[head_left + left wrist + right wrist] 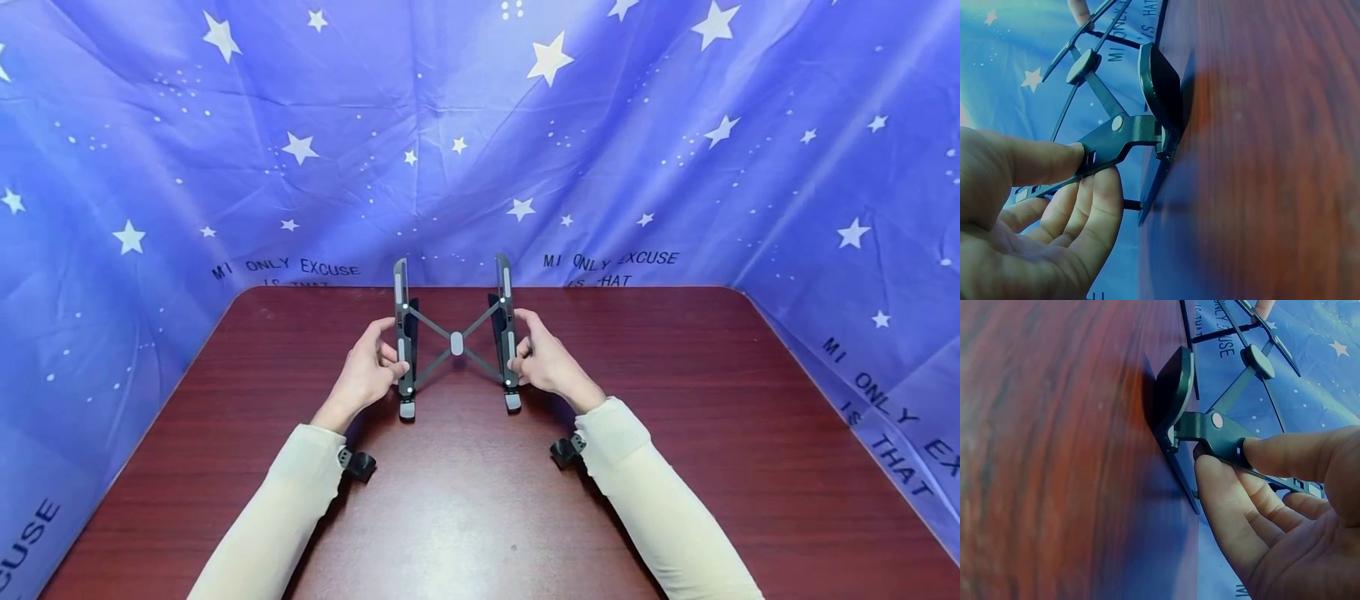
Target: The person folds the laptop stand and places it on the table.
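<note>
A dark grey folding laptop stand (457,343) stands unfolded on the table, its two side rails joined by crossed bars at an oval hub. My left hand (363,371) holds the left rail, and my right hand (550,364) holds the right one. In the left wrist view, the thumb of my left hand (1094,225) lies on top of the rail with the fingers beneath it. The right wrist view shows my right hand (1229,500) pinching the other rail the same way. Flat feet (1174,390) at the near ends tilt upward; support legs reach down to the tabletop.
The reddish-brown wooden table (465,508) has rounded far corners. Blue star-printed cloth (480,108) hangs behind it and along both sides. A black wrist camera (358,464) sits on the left cuff, and another camera (567,450) on the right cuff.
</note>
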Demonstrator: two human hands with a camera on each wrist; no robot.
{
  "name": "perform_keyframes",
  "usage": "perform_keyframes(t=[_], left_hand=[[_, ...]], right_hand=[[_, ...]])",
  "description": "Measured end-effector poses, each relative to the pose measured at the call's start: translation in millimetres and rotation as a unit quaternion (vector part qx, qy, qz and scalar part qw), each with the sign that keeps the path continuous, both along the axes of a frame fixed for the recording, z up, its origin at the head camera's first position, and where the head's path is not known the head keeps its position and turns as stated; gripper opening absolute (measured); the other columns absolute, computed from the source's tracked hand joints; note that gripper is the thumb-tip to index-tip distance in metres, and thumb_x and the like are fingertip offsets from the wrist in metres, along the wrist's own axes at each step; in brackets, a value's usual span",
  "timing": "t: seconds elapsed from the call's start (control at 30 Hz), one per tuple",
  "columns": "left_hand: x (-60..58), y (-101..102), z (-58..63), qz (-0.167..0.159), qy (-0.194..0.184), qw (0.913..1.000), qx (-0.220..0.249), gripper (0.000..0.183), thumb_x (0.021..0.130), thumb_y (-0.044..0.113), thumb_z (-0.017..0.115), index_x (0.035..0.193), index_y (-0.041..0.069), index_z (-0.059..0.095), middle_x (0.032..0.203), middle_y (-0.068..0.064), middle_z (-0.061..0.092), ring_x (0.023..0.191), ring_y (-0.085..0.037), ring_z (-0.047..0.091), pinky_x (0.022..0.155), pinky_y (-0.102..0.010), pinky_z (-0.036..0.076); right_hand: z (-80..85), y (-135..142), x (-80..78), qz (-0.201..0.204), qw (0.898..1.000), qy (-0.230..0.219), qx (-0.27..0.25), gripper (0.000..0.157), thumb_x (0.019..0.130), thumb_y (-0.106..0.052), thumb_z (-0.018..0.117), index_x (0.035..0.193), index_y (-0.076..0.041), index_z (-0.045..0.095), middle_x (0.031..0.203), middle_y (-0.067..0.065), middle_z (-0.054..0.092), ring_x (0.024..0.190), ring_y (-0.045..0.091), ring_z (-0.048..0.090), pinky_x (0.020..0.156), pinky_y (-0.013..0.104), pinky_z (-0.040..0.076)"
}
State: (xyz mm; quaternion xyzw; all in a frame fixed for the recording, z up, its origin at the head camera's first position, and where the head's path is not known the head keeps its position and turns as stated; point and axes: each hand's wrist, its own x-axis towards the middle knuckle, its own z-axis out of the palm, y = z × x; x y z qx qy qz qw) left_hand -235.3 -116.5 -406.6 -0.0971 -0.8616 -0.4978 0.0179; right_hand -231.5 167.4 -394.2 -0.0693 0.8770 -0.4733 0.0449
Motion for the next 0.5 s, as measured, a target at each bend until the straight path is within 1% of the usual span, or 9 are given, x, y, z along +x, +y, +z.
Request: perform_keyframes(t=[0.2,0.5], left_hand=[[-1.9,5,-0.6,-0.003,0.006,1.0000,0.000,0.073,0.074,-0.002,0.067,0.134,0.020,0.034,0.077,-0.011,0.054,0.059,-0.019,0.058,0.049,-0.032,0.047],[-1.2,8,-0.1,-0.010,-0.015,0.9998,0.002,0.074,0.075,0.000,0.068,0.136,0.021,0.032,0.081,-0.011,0.055,0.062,-0.019,0.059,0.051,-0.031,0.049]], right_hand=[[0.4,6,0.4,0.001,1.000,0.001,0.002,0.080,0.077,0.006,0.061,0.138,-0.025,0.021,0.074,0.013,0.054,0.061,0.028,0.059,0.053,0.034,0.052],[2.6,13,4.4,0.008,1.000,-0.004,-0.003,0.076,0.079,0.003,0.060,0.138,-0.022,0.021,0.076,0.014,0.054,0.063,0.030,0.059,0.055,0.037,0.052]])
